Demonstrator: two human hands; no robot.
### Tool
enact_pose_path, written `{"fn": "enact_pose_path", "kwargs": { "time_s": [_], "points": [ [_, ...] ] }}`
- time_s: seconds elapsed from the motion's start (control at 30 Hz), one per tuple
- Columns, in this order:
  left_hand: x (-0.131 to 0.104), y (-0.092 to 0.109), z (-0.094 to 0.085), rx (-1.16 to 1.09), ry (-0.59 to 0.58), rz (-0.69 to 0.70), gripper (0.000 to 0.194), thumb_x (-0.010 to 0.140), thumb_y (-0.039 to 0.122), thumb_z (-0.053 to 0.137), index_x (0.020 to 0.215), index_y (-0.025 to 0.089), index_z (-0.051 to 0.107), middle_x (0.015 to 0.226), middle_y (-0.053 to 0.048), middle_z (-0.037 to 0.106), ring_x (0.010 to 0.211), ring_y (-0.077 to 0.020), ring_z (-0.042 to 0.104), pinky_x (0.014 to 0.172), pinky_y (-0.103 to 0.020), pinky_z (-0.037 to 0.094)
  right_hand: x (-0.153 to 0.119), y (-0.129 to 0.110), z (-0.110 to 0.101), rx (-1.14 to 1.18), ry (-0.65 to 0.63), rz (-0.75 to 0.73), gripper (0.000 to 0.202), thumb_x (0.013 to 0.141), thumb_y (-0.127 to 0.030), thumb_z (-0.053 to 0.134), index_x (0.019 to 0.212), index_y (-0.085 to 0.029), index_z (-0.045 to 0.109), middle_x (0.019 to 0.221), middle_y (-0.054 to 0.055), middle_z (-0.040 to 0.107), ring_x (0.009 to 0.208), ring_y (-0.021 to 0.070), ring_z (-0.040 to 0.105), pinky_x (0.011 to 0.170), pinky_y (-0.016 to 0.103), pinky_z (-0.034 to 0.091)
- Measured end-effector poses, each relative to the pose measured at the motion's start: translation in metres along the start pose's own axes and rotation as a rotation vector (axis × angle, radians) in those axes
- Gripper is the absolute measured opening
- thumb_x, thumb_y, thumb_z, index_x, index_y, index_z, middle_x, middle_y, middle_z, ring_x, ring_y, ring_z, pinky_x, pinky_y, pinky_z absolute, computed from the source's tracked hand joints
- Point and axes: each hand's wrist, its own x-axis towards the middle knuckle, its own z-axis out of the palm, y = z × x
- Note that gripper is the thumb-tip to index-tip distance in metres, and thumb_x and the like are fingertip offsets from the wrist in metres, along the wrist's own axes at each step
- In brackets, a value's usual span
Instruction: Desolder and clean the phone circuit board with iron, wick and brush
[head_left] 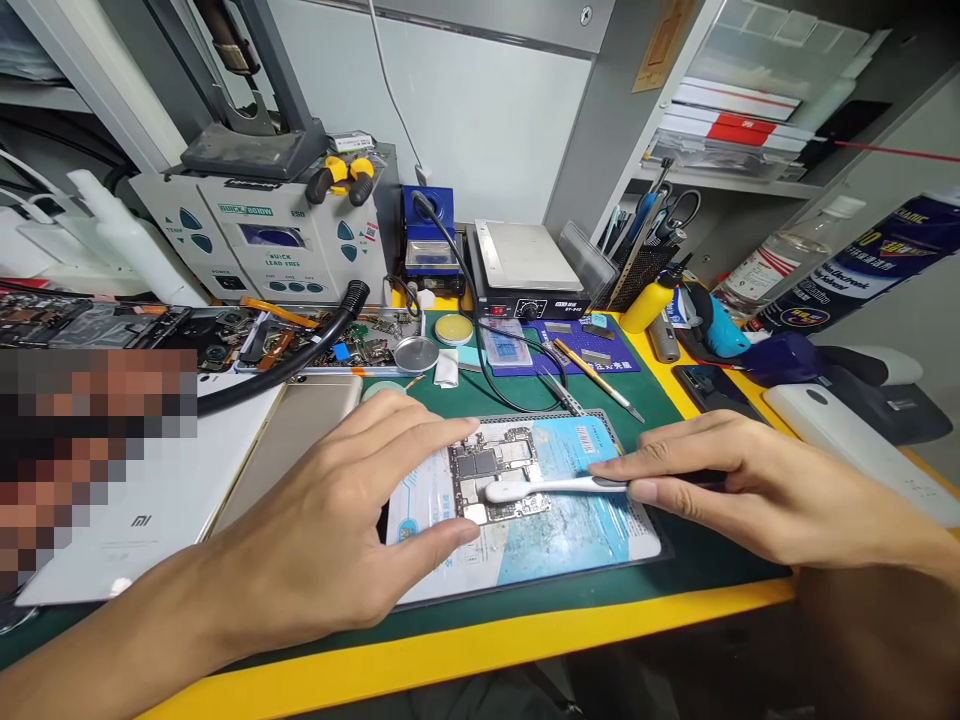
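Observation:
A dark circuit board [517, 452] lies on a blue and white sheet [574, 545] at the middle of the green mat. My right hand [720, 480] pinches the handle of a white toothbrush [559, 486] between thumb and fingers. The brush's head rests over the lower part of the board, and its bristles are hidden beneath it. At the board's left side, my left hand [375, 500] has thumb and fingers apart, with the fingertips at the upper left edge and the thumb near the lower left corner.
A hot air station [277, 245] stands at the back left, its black hose crossing a white tablet [161, 500]. Behind the sheet are a heating plate [521, 260], a tin [454, 329] and tweezers [562, 392]. Bottles [787, 250] stand at the right.

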Motion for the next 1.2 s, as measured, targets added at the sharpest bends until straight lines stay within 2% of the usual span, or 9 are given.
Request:
{"fn": "enact_pose_path", "kwargs": {
  "time_s": [0.1,0.4,0.6,0.8,1.03,1.2],
  "points": [
    [-0.0004,0.0002,-0.0006,0.005,0.004,0.008,0.051,0.103,0.032,0.073,0.150,0.025,0.054,0.126,-0.004,0.069,0.120,-0.0216,0.060,0.105,-0.035,0.049,-0.0025,-0.0002,-0.0043,-0.016,-0.031,0.032,0.031,0.104,-0.037,0.067,0.121,-0.023,0.090,0.112,0.009,0.090,0.099,0.0301,0.087,0.076,0.029,0.070],
    [-0.0004,0.0007,-0.0005,-0.001,0.001,0.004,0.050,0.104,0.033,0.072,0.149,0.022,0.055,0.128,-0.004,0.069,0.122,-0.0204,0.058,0.107,-0.034,0.047,0.0033,-0.0044,-0.0006,-0.015,-0.024,-0.009,0.029,0.104,-0.033,0.068,0.118,-0.024,0.091,0.106,0.009,0.090,0.090,0.0286,0.088,0.067,0.026,0.069],
    [-0.0003,0.0007,-0.0003,0.006,0.004,0.004,0.050,0.104,0.032,0.072,0.150,0.024,0.054,0.128,-0.003,0.069,0.122,-0.0199,0.058,0.106,-0.034,0.047,-0.0020,-0.0020,-0.0058,0.018,-0.019,-0.002,0.026,0.102,-0.030,0.072,0.118,-0.026,0.091,0.105,0.007,0.090,0.089,0.0256,0.088,0.076,0.025,0.070],
    [0.0011,0.0005,-0.0001,0.013,-0.003,0.000,0.050,0.103,0.032,0.072,0.149,0.024,0.054,0.127,-0.004,0.069,0.121,-0.0213,0.058,0.105,-0.035,0.048,0.0004,-0.0030,-0.0022,0.013,-0.019,-0.033,0.028,0.103,-0.032,0.070,0.119,-0.025,0.091,0.103,0.008,0.090,0.087,0.0269,0.088,0.067,0.025,0.068],
    [0.0007,0.0007,-0.0003,0.013,0.008,0.005,0.050,0.103,0.033,0.073,0.149,0.023,0.055,0.126,-0.007,0.070,0.120,-0.0245,0.061,0.102,-0.038,0.051,-0.0005,0.0003,-0.0052,0.019,-0.008,-0.009,0.026,0.102,-0.033,0.072,0.118,-0.025,0.091,0.105,0.006,0.091,0.090,0.0255,0.088,0.076,0.024,0.070],
    [-0.0009,0.0005,0.0001,0.016,0.010,0.009,0.050,0.103,0.032,0.073,0.149,0.023,0.055,0.126,-0.005,0.069,0.120,-0.0226,0.060,0.104,-0.037,0.050,0.0007,-0.0013,-0.0005,0.022,-0.009,-0.029,0.026,0.101,-0.031,0.071,0.117,-0.025,0.092,0.104,0.008,0.090,0.088,0.0265,0.088,0.068,0.024,0.068]
  ]
}}
